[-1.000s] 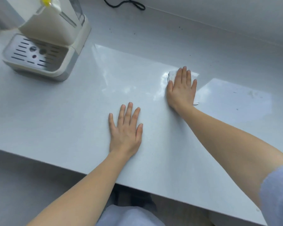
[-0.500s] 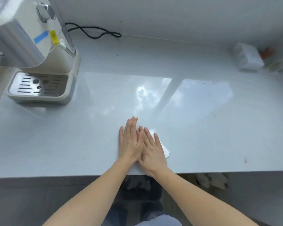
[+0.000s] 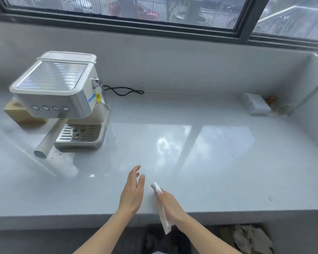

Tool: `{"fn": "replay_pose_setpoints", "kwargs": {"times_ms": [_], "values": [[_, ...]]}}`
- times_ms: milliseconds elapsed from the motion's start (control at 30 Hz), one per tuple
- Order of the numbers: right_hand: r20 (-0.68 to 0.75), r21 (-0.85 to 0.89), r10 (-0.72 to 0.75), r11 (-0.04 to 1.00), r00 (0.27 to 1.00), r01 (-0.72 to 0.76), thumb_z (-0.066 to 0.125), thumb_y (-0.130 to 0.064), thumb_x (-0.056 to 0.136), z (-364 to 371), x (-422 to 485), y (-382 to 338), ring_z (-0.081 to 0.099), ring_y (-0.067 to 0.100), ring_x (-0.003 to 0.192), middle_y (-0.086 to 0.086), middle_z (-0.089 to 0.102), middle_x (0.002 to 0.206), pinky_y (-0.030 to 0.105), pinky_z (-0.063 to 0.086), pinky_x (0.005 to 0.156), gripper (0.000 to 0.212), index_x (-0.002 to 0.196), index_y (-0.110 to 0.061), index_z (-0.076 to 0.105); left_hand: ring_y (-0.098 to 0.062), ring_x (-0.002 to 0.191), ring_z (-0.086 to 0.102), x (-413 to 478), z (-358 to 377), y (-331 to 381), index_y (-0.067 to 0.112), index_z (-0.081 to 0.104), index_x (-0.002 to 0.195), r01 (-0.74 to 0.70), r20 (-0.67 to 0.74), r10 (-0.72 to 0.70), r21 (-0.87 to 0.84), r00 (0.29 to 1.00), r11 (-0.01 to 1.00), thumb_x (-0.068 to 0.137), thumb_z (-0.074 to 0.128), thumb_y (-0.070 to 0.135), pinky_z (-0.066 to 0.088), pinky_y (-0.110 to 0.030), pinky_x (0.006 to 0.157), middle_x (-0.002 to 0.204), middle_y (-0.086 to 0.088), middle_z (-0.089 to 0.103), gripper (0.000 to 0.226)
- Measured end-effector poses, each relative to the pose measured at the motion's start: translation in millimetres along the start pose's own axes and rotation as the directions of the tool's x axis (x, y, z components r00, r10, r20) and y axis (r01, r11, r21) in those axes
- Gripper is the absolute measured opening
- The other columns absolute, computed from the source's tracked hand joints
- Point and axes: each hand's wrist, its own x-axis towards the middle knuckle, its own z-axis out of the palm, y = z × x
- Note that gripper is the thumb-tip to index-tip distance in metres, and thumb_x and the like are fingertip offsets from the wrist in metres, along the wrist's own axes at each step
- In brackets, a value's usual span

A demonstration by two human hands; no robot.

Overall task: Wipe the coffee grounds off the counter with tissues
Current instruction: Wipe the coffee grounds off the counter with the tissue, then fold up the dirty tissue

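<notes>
The counter carries a coffee machine toward its left back corner, with dark specks near the drip tray and along the back edge. At the front edge, the left hand stands on edge, fingers loose and empty. The right hand clasps 1 folded tissue – long axis running front to back, overhanging the edge – so it is the nearer hand for any next wipe.

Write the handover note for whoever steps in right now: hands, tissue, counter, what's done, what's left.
Left hand: open, empty, edge-on at the counter's front edge.
Right hand: shut on a folded tissue, held upright at that edge, its lower end hanging past the edge.
Counter: middle looks clean.
Left: dark specks beside the espresso machine by its portafilter handle, behind it near the black cord, and a few at right. Spare tissue pack sits in the back right corner.
</notes>
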Motion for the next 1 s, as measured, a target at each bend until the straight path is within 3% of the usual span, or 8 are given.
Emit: {"fn": "replay_pose_setpoints", "kwargs": {"times_ms": [100,167,267,367,567,667,833,1000], "values": [[0.017,0.508,0.096,0.856,0.995,-0.091,0.039,-0.041,0.1,-27,-3,-39,0.063,0.017,0.085,-0.001,0.067,0.096,0.029,0.047,0.08,0.037,0.112,-0.018,0.064,-0.019,0.128,0.04,2,-2,29,0.027,0.025,0.14,0.263,0.109,-0.242,-0.255,0.964,0.931,0.097,0.021,0.05,0.026,-0.035,0.104,0.141,-0.001,0.043,0.049],[0.039,0.69,0.134,0.713,0.99,-0.124,0.044,-0.042,0.097,-44,-7,-59,0.069,0.022,0.086,0.005,0.072,0.098,0.031,0.053,0.074,0.04,0.11,-0.014,0.069,-0.02,0.118,0.052,-2,-1,47,0.022,0.037,0.134,0.445,0.304,-0.348,-0.358,0.887,0.821,0.094,0.018,0.058,0.035,-0.037,0.101,0.131,-0.004,0.055,0.057],[0.101,0.803,0.078,0.582,0.992,-0.128,0.05,-0.042,0.088,-61,-17,-82,0.066,0.033,0.093,0.015,0.069,0.102,0.04,0.052,0.083,0.044,0.106,-0.008,0.071,-0.023,0.099,0.069,-10,0,69,0.011,0.063,0.116,0.6,0.551,-0.324,-0.448,0.769,0.663,0.092,0.021,0.063,0.053,-0.037,0.084,0.11,-0.009,0.071,0.071],[0.047,0.849,0.014,0.526,0.999,-0.047,0.05,-0.037,0.084,-76,-24,-95,0.064,0.032,0.088,0.015,0.068,0.095,0.04,0.049,0.084,0.041,0.103,-0.005,0.068,-0.026,0.099,0.069,-12,-1,93,0.01,0.066,0.112,0.539,0.576,-0.208,-0.491,0.79,0.685,0.096,0.033,0.051,0.055,-0.036,0.081,0.109,-0.01,0.072,0.055],[-0.042,0.64,-0.043,0.766,0.998,0.06,0.037,-0.038,0.097,-99,-38,-102,0.068,0.03,0.094,0.019,0.07,0.103,0.039,0.053,0.082,0.048,0.112,0.0,0.063,-0.021,0.088,0.07,-19,-6,121,0.009,0.066,0.108,0.294,0.482,-0.116,-0.311,0.869,0.904,0.094,0.048,0.02,0.055,-0.025,0.072,0.099,-0.007,0.074,0.025],[-0.043,0.468,-0.142,0.872,0.989,0.146,0.033,-0.039,0.098,-114,-49,-107,0.067,0.023,0.101,0.013,0.07,0.112,0.036,0.054,0.085,0.049,0.114,-0.007,0.066,-0.014,0.073,0.065,-21,-9,124,0.014,0.068,0.104,0.27,0.432,-0.096,-0.363,0.897,0.892,0.093,0.05,0.018,0.052,-0.021,0.064,0.084,-0.001,0.071,0.021],[0.084,0.146,-0.125,0.983,0.989,0.111,0.042,-0.029,0.093,-133,-67,-105,0.063,0.016,0.077,0.003,0.067,0.089,0.025,0.049,0.065,0.029,0.099,-0.017,0.068,-0.006,0.063,0.062,-20,-12,123,0.017,0.072,0.098,0.264,0.383,-0.077,-0.466,0.92,0.845,0.089,0.057,0.017,0.053,-0.02,0.064,0.073,0.003,0.066,0.018],[0.141,0.261,-0.184,0.955,0.973,0.143,0.046,-0.016,0.094,-144,-68,-108,0.056,0.014,0.064,0.003,0.062,0.078,0.022,0.048,0.06,0.024,0.11,-0.019,0.063,-0.008,0.064,0.064,-15,-16,129,0.013,0.069,0.105,0.297,0.388,-0.07,-0.562,0.919,0.772,0.088,0.059,0.012,0.053,-0.019,0.061,0.076,0.0,0.068,0.019]]}}
